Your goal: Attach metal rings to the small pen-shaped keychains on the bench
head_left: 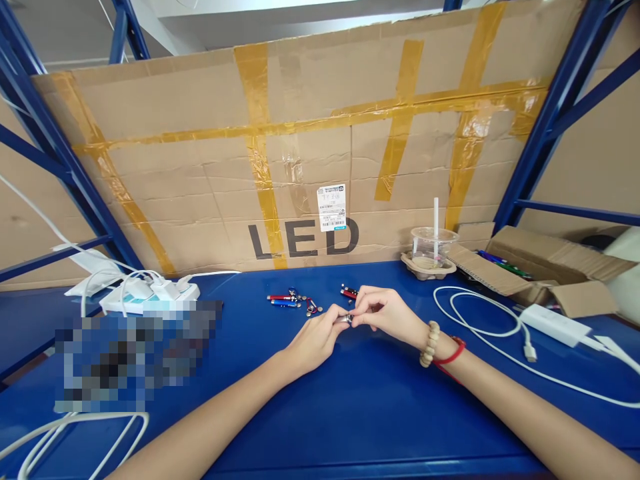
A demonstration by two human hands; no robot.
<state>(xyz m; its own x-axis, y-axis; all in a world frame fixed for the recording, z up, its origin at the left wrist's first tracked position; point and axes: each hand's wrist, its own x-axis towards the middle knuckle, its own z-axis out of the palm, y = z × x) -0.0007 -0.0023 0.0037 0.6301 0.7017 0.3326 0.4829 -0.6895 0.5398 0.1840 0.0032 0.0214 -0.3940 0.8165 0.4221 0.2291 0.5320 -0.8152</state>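
Observation:
My left hand [313, 339] is closed around a small silver metal tube [345, 319], holding it level over the blue table. At the tube's right end, the thumb and fingers of my right hand [391, 313] are pinched together, touching the dark tip; whether a small part sits between them is hidden. Just beyond my left hand lie a red slim metal tube [278, 297] and a blue slim metal tube [285, 304], with several small silver round pieces [313, 307] beside them. Another red and black slim tube [349, 292] lies behind my right hand, partly covered by it.
Left, a white power strip [147, 297] with plugs stands behind a blurred-out patch. A clear plastic cup [431, 248] with a straw sits at the back right in a cardboard holder. Beyond a white cable [493, 331] and white adapter [555, 325] is an open carton [545, 263] holding pens.

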